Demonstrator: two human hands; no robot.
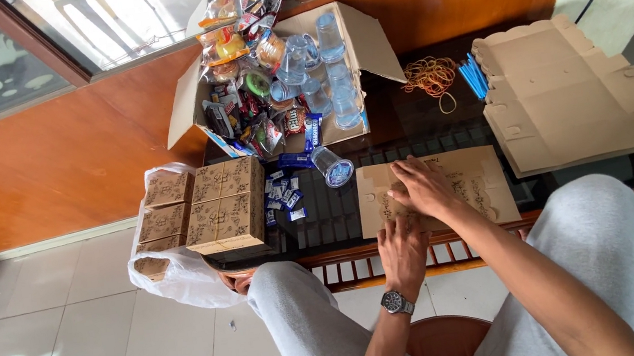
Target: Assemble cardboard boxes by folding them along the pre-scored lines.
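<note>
Grey-trousered knees frame the bottom of the head view, and between them both of the person's forearms reach forward to the near edge of a dark glass-topped table (417, 127). On that edge lies a flat, unfolded cardboard box blank (462, 182), brown with a printed pattern. The left hand (403, 250), a wristwatch (395, 302) on its wrist, lies palm down with fingers spread on the blank's near-left corner. The right hand (422, 186) rests flat on the blank's middle, fingers extended and pressing, nothing enclosed in either hand.

The blank looks light and thin, stiff across its panels but ready to bend along its creases; it would likely slide on the glass unless pinned, and is best taken at a panel edge or flap rather than mid-sheet, where it may buckle.

Farther right sits a stack of plain flat blanks (578, 96), with rubber bands (432, 75) and blue straws (473, 77) beside it. At the left stand folded patterned boxes (226, 203), some in a white plastic bag (174, 276). Behind is an open carton (364, 39) of snack packets and clear plastic cups (337, 84); one cup (332, 167) lies tipped near small blue sachets (284, 195).
</note>
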